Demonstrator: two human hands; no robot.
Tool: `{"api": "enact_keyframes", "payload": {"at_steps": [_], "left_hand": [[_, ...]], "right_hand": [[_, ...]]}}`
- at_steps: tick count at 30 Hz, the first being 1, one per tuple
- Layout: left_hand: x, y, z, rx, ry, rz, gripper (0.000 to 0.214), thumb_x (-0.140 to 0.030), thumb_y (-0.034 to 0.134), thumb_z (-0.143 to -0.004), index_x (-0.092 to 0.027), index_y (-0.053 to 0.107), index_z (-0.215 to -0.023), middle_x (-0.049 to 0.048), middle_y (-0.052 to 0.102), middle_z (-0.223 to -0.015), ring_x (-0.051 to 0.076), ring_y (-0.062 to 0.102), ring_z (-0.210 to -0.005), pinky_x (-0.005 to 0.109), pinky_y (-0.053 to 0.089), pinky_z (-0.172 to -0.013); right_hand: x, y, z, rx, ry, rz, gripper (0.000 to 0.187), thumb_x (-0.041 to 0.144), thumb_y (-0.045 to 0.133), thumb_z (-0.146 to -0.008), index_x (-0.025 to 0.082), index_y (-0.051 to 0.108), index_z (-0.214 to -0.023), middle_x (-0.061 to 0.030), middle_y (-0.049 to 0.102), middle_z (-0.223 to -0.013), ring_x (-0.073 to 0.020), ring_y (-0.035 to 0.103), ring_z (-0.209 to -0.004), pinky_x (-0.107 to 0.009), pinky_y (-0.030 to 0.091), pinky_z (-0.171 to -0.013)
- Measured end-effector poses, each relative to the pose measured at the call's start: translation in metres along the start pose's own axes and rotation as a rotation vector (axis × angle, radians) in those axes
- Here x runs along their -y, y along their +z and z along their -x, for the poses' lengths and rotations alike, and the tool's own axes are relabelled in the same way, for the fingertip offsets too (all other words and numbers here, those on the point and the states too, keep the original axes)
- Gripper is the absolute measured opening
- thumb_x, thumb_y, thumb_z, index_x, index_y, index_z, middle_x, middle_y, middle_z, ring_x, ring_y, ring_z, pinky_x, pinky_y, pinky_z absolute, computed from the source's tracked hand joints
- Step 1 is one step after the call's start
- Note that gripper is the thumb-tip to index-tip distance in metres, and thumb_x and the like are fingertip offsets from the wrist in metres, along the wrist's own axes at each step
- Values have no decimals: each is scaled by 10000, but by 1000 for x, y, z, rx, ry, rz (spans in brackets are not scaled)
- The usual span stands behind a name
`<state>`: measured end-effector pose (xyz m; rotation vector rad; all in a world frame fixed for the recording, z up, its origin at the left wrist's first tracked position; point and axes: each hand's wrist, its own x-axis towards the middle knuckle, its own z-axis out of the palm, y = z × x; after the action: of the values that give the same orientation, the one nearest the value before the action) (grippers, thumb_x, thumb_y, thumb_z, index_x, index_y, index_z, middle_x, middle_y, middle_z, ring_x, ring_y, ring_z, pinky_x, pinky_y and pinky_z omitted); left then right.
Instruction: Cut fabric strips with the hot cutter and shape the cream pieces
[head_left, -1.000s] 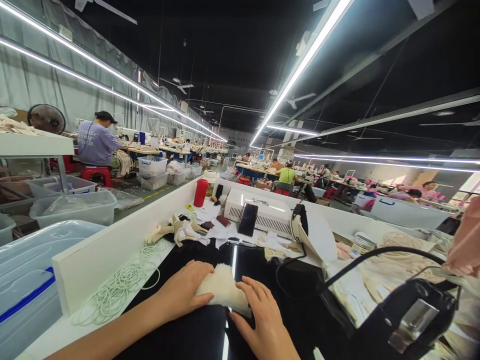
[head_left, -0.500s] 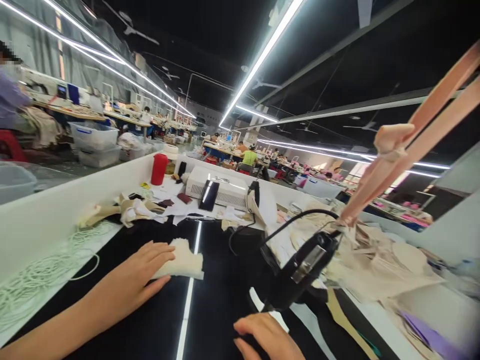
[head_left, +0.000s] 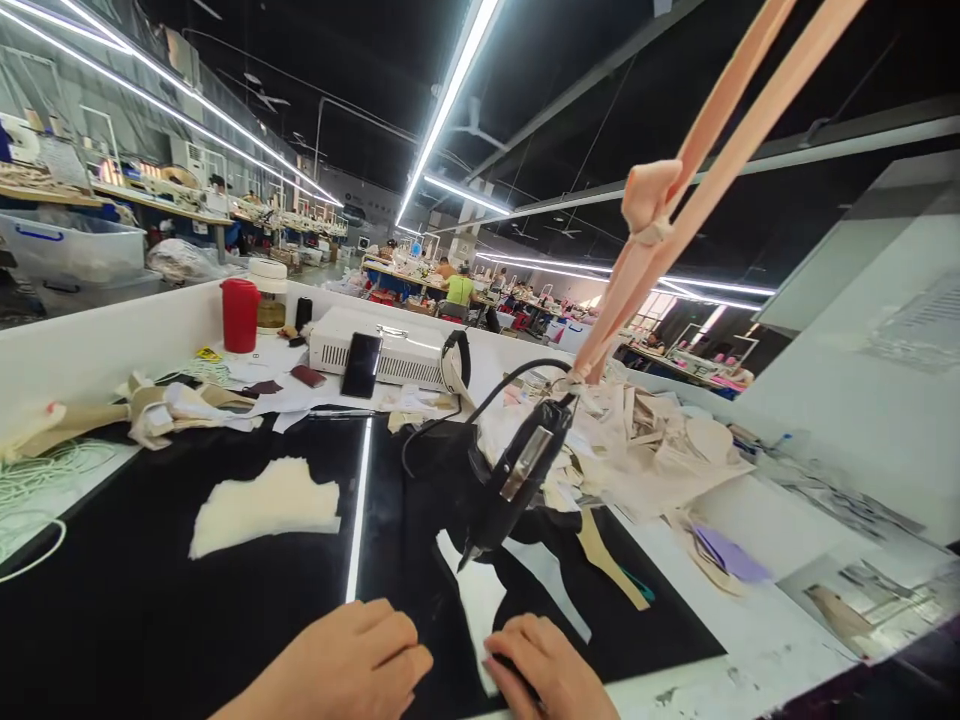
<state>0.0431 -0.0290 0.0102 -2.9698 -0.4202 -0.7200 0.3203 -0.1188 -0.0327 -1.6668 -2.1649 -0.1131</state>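
Note:
My left hand (head_left: 352, 660) is low over the black work surface (head_left: 97, 620), its fingers curled together and nothing visible in them. My right hand (head_left: 555, 665) has its thumb and forefinger nearly meeting at the lower edge of a white cut piece (head_left: 480, 600); they appear to pinch it. Above that piece hangs a black corded hand tool (head_left: 517, 480) with a pointed tip, tied to peach elastic straps (head_left: 626, 270). A cream fabric piece (head_left: 266, 505) lies flat, apart from both hands. To the right are a pale grey strip (head_left: 551, 585) and a tan strip (head_left: 611, 560).
Behind the board stand a white vented box (head_left: 382, 345), a phone (head_left: 361, 365), a red cup (head_left: 240, 316) and a jar (head_left: 271, 295). Beige scraps (head_left: 652, 450) pile up at right, pale green cord (head_left: 56, 490) at left. People work at sewing tables beyond.
My left hand has let go of the cream piece and moved right and nearer to me. My right thumb and forefinger have drawn closer together. The view has turned to the right and down.

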Motion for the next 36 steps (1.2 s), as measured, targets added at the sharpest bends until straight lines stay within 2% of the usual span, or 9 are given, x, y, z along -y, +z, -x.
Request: {"api": "enact_keyframes", "payload": {"at_steps": [8,13,16,20,24,26,30,33,36], "left_hand": [[-12,49,-21,9,31,-43,181,-170,711,-848,-214,619,-997,1,663,-827,194,610,-663,346,431,-552],[-14,55,-26,-159,45,-76,348,-403,790,-875,-222,627,-1123,-37,646,-849,164,582,-680,318,404,-579],[-15,59,-29,-156,25,-90,418,-488,820,-842,-231,638,-1117,-43,623,-830,159,555,-670,316,374,-563],[-13,67,-30,-163,18,-84,443,-513,851,-802,-240,644,-1083,-41,614,-825,167,540,-666,325,345,-541],[-10,72,-31,-195,38,-54,473,-551,829,-826,-235,635,-1120,-34,624,-847,160,529,-663,315,336,-533],[-9,75,-31,-217,42,-64,404,-501,801,-870,-234,631,-1121,-27,627,-839,163,521,-652,314,327,-530],[-10,78,-32,-247,25,-95,189,-292,764,-879,-246,638,-1013,-27,610,-776,173,495,-607,321,312,-519],[-12,78,-33,-258,2,-87,171,-213,751,-846,-250,645,-975,-26,602,-761,176,498,-604,324,311,-520],[-13,78,-32,-243,0,-84,202,-165,741,-831,-254,656,-991,-27,604,-764,174,508,-606,322,309,-522]], "right_hand": [[5,-4,-5,20,-60,14,199,134,487,-1013,253,644,-984,-11,713,-918,-165,697,-823,-269,544,-805],[11,-15,-12,80,192,-314,195,194,514,-994,236,648,-858,-1,665,-839,-143,656,-786,-214,498,-720],[12,-18,-15,32,286,-480,199,229,534,-950,242,670,-805,0,658,-835,-140,623,-738,-221,465,-677],[11,-20,-19,-105,454,-750,158,333,672,-851,226,694,-736,-11,683,-823,-134,574,-657,-238,424,-610],[4,-26,-32,-161,726,-1070,355,509,808,-756,182,683,-698,-18,703,-667,-68,468,-417,-213,342,-448],[-1,-31,-41,-188,783,-1137,410,561,803,-755,181,659,-701,-33,731,-701,-78,534,-404,-189,334,-396],[-16,-41,-64,-318,847,-1253,411,520,865,-708,200,607,-700,-76,791,-957,-209,780,-829,-206,565,-589],[-29,-46,-82,-477,812,-1285,449,548,902,-653,208,613,-696,-55,787,-932,-259,749,-1069,-260,614,-812],[-38,-54,-90,-670,753,-1273,477,580,927,-605,219,646,-738,-14,775,-891,-227,731,-1086,-251,592,-900]]}}
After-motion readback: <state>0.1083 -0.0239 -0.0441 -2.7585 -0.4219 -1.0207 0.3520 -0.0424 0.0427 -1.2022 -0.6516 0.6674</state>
